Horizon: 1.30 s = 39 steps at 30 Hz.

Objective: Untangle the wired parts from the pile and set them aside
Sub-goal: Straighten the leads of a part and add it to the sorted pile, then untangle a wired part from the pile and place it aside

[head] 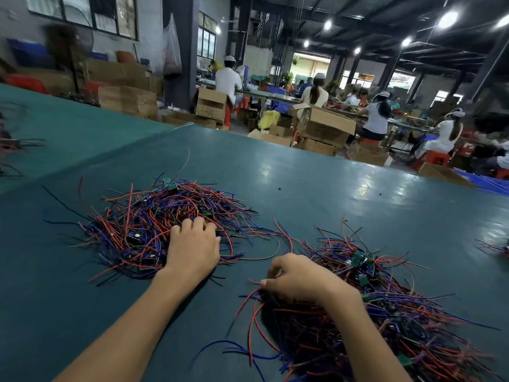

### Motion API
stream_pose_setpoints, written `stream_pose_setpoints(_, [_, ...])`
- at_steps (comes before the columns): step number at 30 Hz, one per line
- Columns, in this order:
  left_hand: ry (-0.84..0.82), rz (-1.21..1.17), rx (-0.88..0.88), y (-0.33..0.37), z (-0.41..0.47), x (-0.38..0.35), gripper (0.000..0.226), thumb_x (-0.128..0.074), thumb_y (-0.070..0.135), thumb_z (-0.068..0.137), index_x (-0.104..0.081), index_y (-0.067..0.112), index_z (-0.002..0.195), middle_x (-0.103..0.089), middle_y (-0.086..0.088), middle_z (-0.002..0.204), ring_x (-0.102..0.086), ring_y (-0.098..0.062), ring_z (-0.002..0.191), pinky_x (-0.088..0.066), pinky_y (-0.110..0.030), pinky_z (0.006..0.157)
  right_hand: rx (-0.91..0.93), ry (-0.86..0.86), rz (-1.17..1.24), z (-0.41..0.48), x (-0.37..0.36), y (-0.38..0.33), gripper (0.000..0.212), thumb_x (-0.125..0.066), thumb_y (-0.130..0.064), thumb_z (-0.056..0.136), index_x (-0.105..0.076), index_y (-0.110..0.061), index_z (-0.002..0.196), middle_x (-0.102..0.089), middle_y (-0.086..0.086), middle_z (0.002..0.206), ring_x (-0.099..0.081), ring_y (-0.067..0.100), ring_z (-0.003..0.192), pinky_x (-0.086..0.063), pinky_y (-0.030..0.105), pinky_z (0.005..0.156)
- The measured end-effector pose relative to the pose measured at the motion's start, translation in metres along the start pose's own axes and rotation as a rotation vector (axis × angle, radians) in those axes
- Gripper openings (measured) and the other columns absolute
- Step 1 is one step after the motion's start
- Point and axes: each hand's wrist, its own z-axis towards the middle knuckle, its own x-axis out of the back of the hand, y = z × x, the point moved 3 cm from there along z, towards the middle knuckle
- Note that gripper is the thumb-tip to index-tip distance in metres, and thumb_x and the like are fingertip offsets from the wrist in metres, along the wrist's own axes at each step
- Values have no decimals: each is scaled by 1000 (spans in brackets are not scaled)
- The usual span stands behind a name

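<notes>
lying under left fingers (189, 225), wired parts (143, 216)

- left hand (192, 249) palm down on near edge of left pile (143, 224), fingertips buried in wires, grip unclear
- right hand (298, 277) fingers curled, pinching wires at left edge of right pile (385, 312)
- both piles: red, blue, black wires with small green boards, lying apart on green table (330, 188)
- background blurry: seated workers (376, 119), open cardboard boxes (327, 125), ceiling lights on
</notes>
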Motion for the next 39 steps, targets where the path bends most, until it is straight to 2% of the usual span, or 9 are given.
stream_pose_setpoints(5, [-64, 35, -12, 4, 4, -6, 39, -36, 38, 106, -46, 20, 138, -47, -5, 134, -44, -29, 122, -36, -46, 97, -11, 99, 138, -3, -18, 16, 25, -69, -51, 87, -57, -30, 81, -57, -13, 80, -56, 9, 80, -41, 25, 67])
stream_pose_setpoints(7, [-85, 16, 5, 4, 6, -6, 39, -36, 37, 106, -45, 21, 140, -46, -5, 134, -44, -29, 122, -35, -47, 97, 11, 127, 118, -4, -24, 17, 27, -67, -53, 88, -54, -30, 83, -54, -14, 81, -54, 13, 86, -39, 27, 71])
stream_pose_setpoints(12, [-35, -93, 0, 5, 8, -2, 20, -45, 35, 104, -58, 26, 118, -58, 2, 118, -50, -24, 112, -35, -46, 91, 12, 185, 104, 0, -27, 18, 33, -62, -60, 88, -53, -29, 84, -57, -11, 86, -56, 18, 91, -44, 31, 75])
stream_pose_setpoints(16, [62, -122, 1, 2, 2, -2, 16, -54, 36, 101, -63, 27, 111, -51, -1, 117, -43, -26, 110, -35, -45, 89, 8, 222, 44, 2, -32, 18, 35, -56, -64, 89, -49, -31, 81, -57, -9, 88, -58, 21, 93, -47, 35, 78])
stream_pose_setpoints(24, [401, -319, -428, 35, -18, 33, 4, -68, 26, 93, -69, 25, 97, -65, 8, 97, -59, -24, 93, -35, -43, 79, 6, 276, 73, 3, -29, 20, 31, -57, -60, 88, -58, -29, 91, -63, -10, 88, -63, 18, 92, -53, 37, 82])
stream_pose_setpoints(27, [466, -355, -580, 48, -25, 41, 9, -61, 26, 96, -68, 22, 99, -65, 6, 95, -60, -24, 89, -39, -43, 77, 30, 355, 309, 3, -22, 19, 23, -67, -49, 90, -69, -28, 100, -71, -8, 78, -68, 10, 79, -54, 29, 77])
stream_pose_setpoints(31, [465, -383, -730, 62, -33, 45, 13, -60, 24, 98, -70, 16, 100, -64, 0, 92, -59, -26, 81, -44, -43, 72, 185, 393, 864, -4, -9, 13, 14, -72, -19, 92, -77, -25, 104, -70, -4, 66, -50, 3, 48, -38, 16, 49])
stream_pose_setpoints(35, [421, -454, -748, 61, -34, 47, 18, -57, 21, 98, -69, 8, 104, -65, -5, 90, -60, -28, 79, -46, -43, 69, 253, 377, 1181, -13, 0, 12, 15, -69, -13, 93, -81, -18, 102, -73, 10, 83, -56, 13, 60, -30, 20, 43])
stream_pose_setpoints(39, [249, -500, -626, 50, -28, 40, 34, -74, 26, 90, -65, 13, 120, -69, 4, 98, -64, -22, 93, -44, -41, 86, 178, 476, 1282, -15, 5, 17, 12, -70, -12, 93, -80, -6, 94, -74, 12, 82, -65, 17, 65, -36, 20, 42])
